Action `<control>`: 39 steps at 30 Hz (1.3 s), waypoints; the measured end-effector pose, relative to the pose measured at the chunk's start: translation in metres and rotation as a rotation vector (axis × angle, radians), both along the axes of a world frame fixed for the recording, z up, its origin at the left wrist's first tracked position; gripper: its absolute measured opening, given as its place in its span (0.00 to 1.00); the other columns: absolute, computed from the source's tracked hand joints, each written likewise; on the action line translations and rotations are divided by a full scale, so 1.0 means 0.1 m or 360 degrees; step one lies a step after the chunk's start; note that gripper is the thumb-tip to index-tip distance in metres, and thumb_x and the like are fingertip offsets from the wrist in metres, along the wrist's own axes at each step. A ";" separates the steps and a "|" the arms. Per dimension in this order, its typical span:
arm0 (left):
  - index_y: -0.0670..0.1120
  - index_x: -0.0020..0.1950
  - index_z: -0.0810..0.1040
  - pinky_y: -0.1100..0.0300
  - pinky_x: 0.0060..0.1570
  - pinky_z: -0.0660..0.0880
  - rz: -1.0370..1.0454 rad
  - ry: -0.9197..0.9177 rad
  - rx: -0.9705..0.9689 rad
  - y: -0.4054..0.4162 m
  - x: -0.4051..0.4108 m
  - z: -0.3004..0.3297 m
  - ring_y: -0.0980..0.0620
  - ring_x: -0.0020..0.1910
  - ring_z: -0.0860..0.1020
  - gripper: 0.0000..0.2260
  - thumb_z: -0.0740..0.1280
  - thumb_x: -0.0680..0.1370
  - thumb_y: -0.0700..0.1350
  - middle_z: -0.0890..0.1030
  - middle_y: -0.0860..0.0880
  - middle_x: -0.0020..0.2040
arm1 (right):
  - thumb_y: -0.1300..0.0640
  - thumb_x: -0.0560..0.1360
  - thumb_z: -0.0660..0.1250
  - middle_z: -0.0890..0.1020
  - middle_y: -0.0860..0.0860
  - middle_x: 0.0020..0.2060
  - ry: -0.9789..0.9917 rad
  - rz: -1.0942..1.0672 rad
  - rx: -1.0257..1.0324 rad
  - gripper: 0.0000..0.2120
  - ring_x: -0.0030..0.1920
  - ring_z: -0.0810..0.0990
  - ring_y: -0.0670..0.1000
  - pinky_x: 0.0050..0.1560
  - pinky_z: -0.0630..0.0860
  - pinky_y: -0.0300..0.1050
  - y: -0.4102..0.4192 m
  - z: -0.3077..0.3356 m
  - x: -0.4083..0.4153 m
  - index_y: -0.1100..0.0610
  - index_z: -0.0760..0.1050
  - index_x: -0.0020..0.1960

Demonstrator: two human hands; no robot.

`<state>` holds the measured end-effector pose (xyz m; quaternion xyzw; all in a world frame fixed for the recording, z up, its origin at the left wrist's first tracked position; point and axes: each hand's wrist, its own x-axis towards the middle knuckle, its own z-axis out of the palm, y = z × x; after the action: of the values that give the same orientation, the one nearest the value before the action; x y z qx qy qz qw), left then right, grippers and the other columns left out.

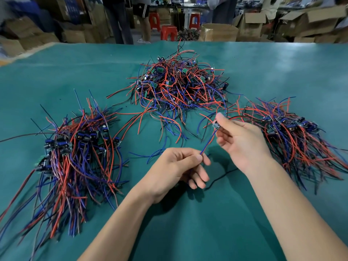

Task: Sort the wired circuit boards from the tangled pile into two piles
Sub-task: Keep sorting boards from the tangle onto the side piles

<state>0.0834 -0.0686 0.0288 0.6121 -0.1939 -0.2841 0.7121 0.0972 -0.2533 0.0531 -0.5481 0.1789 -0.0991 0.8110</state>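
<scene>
Left hand [180, 166]: red-and-blue wire pair [208, 143] pinched at its free end. Right hand [239, 136]: small board [216, 125] pinched, held above the green table [188, 223]. Judged light, wires limp and snag-prone; best held by the board. Left pile [75, 157], tangled pile [178, 85], right pile [293, 132] noted; stray wires lie between.

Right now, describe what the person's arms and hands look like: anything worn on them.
Both forearms are bare as far as the frame shows: no sleeves in view. The left hand and right hand wear no gloves, and no rings, watch or wristband are visible.
</scene>
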 end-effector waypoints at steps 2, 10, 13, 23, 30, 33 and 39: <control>0.40 0.49 0.79 0.64 0.30 0.74 -0.0035 -0.0031 0.0049 0.00 0.00 0.01 0.50 0.30 0.80 0.10 0.59 0.84 0.41 0.83 0.43 0.36 | 0.58 0.71 0.78 0.79 0.52 0.33 -0.0015 -0.0079 0.0042 0.10 0.29 0.77 0.46 0.29 0.74 0.36 -0.07 0.02 0.02 0.59 0.77 0.42; 0.41 0.49 0.77 0.64 0.29 0.73 -0.0150 -0.0081 0.0094 0.04 0.01 0.01 0.50 0.32 0.82 0.11 0.57 0.85 0.41 0.85 0.41 0.42 | 0.58 0.75 0.76 0.78 0.47 0.27 -0.0303 -0.0294 -0.0156 0.15 0.28 0.76 0.45 0.32 0.74 0.37 0.01 0.35 0.02 0.55 0.77 0.31; 0.41 0.49 0.78 0.65 0.30 0.74 -0.0148 -0.0094 0.0102 0.04 0.00 0.00 0.51 0.34 0.83 0.11 0.57 0.85 0.37 0.85 0.41 0.43 | 0.58 0.77 0.74 0.80 0.49 0.31 -0.0493 -0.0312 -0.0144 0.11 0.29 0.77 0.45 0.32 0.73 0.38 0.16 0.66 0.02 0.57 0.77 0.38; 0.42 0.56 0.80 0.69 0.50 0.77 0.0211 -0.0206 0.0322 0.10 -0.02 -0.07 0.66 0.47 0.82 0.12 0.67 0.75 0.32 0.85 0.54 0.49 | 0.50 0.75 0.76 0.84 0.58 0.30 -0.0354 0.0905 -0.0723 0.19 0.31 0.85 0.57 0.32 0.83 0.52 1.90 0.89 0.31 0.66 0.80 0.36; 0.51 0.38 0.85 0.66 0.37 0.78 0.0178 -0.0115 0.0265 0.07 0.00 -0.04 0.59 0.35 0.80 0.21 0.60 0.78 0.30 0.85 0.51 0.39 | 0.44 0.73 0.69 0.85 0.53 0.36 -0.0088 0.0821 -0.2093 0.18 0.39 0.87 0.56 0.45 0.83 0.46 1.97 0.56 1.12 0.59 0.76 0.37; 0.41 0.45 0.80 0.65 0.30 0.76 0.0120 0.0002 0.0114 0.01 0.04 0.01 0.52 0.31 0.80 0.13 0.59 0.81 0.31 0.83 0.42 0.39 | 0.53 0.73 0.69 0.80 0.61 0.57 0.0009 0.0439 -0.2500 0.14 0.57 0.81 0.64 0.53 0.77 0.52 1.42 0.44 1.41 0.57 0.79 0.56; 0.36 0.52 0.77 0.64 0.30 0.76 0.0096 0.0043 0.0007 0.01 0.06 -0.04 0.50 0.32 0.80 0.08 0.58 0.82 0.32 0.82 0.40 0.39 | 0.61 0.74 0.68 0.79 0.61 0.57 0.0315 0.0249 -0.2854 0.13 0.56 0.80 0.65 0.49 0.76 0.54 0.42 0.12 1.55 0.57 0.78 0.59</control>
<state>0.0895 -0.0681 0.0252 0.6154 -0.1651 -0.2711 0.7214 0.2524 -0.2117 0.0648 -0.9909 0.0657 -0.0982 0.0652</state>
